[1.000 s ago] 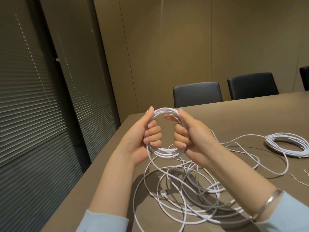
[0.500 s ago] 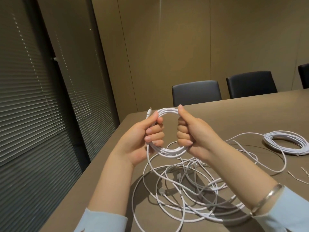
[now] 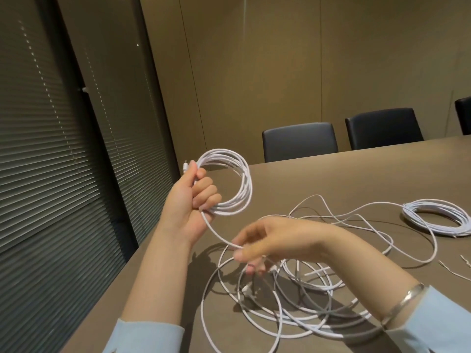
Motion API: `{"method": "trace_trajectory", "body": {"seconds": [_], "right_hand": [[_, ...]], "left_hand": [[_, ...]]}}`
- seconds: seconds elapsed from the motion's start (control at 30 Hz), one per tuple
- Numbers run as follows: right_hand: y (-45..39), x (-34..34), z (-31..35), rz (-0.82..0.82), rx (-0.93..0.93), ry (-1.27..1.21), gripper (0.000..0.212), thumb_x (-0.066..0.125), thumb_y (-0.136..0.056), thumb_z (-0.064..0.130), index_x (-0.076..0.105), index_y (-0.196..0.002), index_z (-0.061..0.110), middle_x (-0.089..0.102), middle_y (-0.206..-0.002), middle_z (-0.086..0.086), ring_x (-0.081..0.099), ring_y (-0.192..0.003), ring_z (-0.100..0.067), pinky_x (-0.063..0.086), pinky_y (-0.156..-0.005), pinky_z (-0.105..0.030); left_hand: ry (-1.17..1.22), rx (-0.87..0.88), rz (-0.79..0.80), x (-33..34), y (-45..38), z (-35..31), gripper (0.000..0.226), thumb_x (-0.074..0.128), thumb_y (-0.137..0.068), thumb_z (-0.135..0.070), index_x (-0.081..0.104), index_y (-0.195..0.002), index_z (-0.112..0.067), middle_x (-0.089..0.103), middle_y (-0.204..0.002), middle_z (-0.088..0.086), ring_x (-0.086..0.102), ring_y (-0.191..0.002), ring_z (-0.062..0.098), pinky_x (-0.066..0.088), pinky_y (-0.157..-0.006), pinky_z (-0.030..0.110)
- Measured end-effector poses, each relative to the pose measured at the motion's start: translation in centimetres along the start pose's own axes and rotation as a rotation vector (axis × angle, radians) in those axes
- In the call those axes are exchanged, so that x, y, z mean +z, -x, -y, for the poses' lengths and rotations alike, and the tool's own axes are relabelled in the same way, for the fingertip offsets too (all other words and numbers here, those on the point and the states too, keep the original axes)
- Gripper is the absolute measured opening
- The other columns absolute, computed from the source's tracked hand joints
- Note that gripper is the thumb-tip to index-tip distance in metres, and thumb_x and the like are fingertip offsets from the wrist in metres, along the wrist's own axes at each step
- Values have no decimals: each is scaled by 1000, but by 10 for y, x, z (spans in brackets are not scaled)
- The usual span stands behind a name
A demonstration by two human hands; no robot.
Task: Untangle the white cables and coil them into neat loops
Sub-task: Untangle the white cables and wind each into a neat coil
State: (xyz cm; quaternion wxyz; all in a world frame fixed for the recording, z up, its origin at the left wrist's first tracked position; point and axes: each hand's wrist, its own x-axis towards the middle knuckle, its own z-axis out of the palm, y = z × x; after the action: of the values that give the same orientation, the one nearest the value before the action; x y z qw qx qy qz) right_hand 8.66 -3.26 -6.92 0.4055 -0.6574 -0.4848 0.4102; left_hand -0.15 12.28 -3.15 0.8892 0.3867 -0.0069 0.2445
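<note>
Two coils (image 3: 224, 184), one (image 3: 437, 217) on table (image 3: 356, 174), one in left hand (image 3: 193, 200) grip; right hand (image 3: 265, 240) pinching loose strand (image 3: 216, 231).

Dim, warm indoor light. Soft shadows of the arms and loose cable (image 3: 293, 296) fall on the desk (image 3: 331, 179). Right hand (image 3: 265, 240) motion-blurred, fingers smeared; left hand (image 3: 193, 197) sharp. Wide-angle bends the blinds (image 3: 51, 174) at left edge. No glare.

— Where do we find things around the long brown wooden table (image 3: 318, 179)?
— On it, a loose white cable tangle (image 3: 293, 296) nearest us; a finished white cable coil (image 3: 438, 220) right; black padded chairs (image 3: 300, 141) behind.
</note>
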Motion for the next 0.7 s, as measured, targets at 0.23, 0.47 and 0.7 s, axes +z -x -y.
{"method": "trace_trajectory", "body": {"seconds": [0.23,0.47,0.7], "right_hand": [[5,-22,-13,-65,169,323,21,69,-88,31,75,-82,11,46,-70,-10,42,-50,-12,48,-56,-24],[27,-70,-24,-484,330,423,34,73,-82,38,66,-61,13,44,-49,2,38,-44,-13,41,-48,-22],[36,-84,-20,-667,164,-62,18,60,-91,23,57,-79,10,36,-56,2,28,-46,-11,26,-45,-25]], "left_hand": [[33,63,27,-17,3,-21,40,37,-101,-40,44,-69,-17,23,-46,-9,23,-33,6,23,-35,13],[26,107,-52,-43,10,-48,39,38,-102,-40,44,-70,-19,24,-46,-7,24,-32,8,23,-33,17],[-291,99,-165,-45,1,-34,37,40,-102,-40,42,-71,-18,21,-47,-9,17,-33,3,17,-30,16]]}}
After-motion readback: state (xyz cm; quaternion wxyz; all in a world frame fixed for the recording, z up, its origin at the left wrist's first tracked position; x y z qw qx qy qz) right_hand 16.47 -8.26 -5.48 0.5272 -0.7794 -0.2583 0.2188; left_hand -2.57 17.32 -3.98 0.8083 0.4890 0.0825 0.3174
